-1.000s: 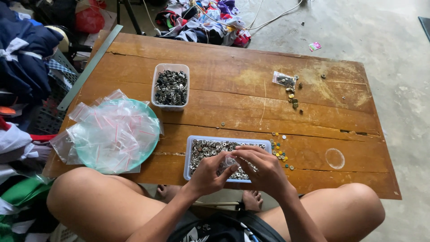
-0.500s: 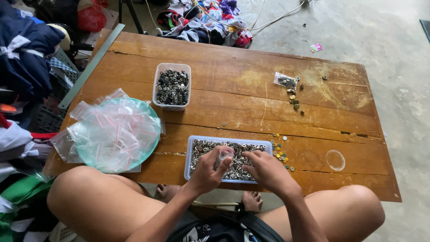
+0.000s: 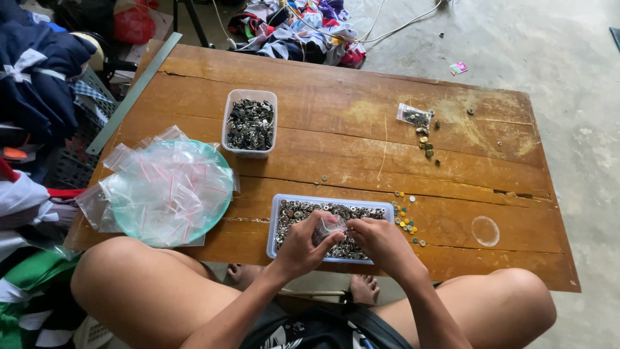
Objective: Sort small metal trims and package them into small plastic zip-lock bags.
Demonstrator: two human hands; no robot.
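Small clear bag point(image 3: 332, 225) pinched between both hands above the tray, heap of clear red-striped zip bags point(image 3: 165, 187) at counter left, small filled clear bag point(image 3: 414, 116) far right

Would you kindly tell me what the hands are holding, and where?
Both hands, left hand and right hand, pinch a small clear plastic bag at its edges.

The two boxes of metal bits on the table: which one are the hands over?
The long flat tray at the table's near edge. Both hands work above it. The smaller tub sits farther back, untouched.
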